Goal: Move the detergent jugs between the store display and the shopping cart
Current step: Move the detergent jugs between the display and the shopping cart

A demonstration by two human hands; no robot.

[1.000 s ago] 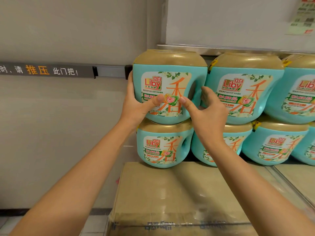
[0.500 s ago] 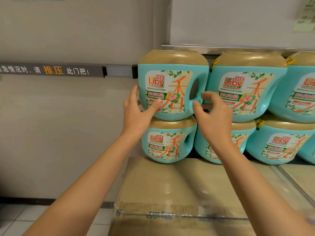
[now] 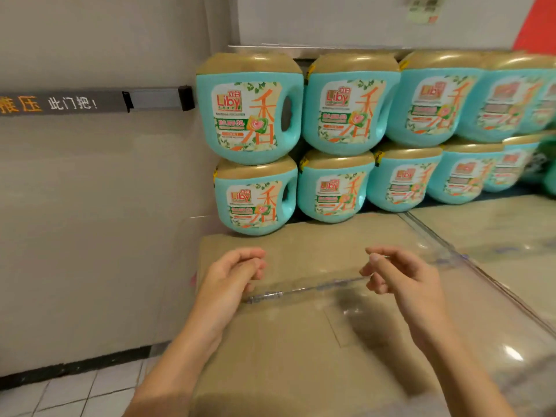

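Left hand (image 3: 231, 276) and right hand (image 3: 400, 275): both empty, fingers loosely curled, well apart at lower centre of frame, over a taped cardboard carton (image 3: 301, 356). Detergent jugs (image 3: 249, 115): teal, gold-capped, stacked two rows high on the carton's far edge, upper centre to upper right.

On the top-left detergent jug (image 3: 249, 115) you read red "Liby" under 立白, beside a large orange 香; the jug beside it (image 3: 346, 112) carries the same. The grey wall strip (image 3: 64, 102) shows 压 此门把!
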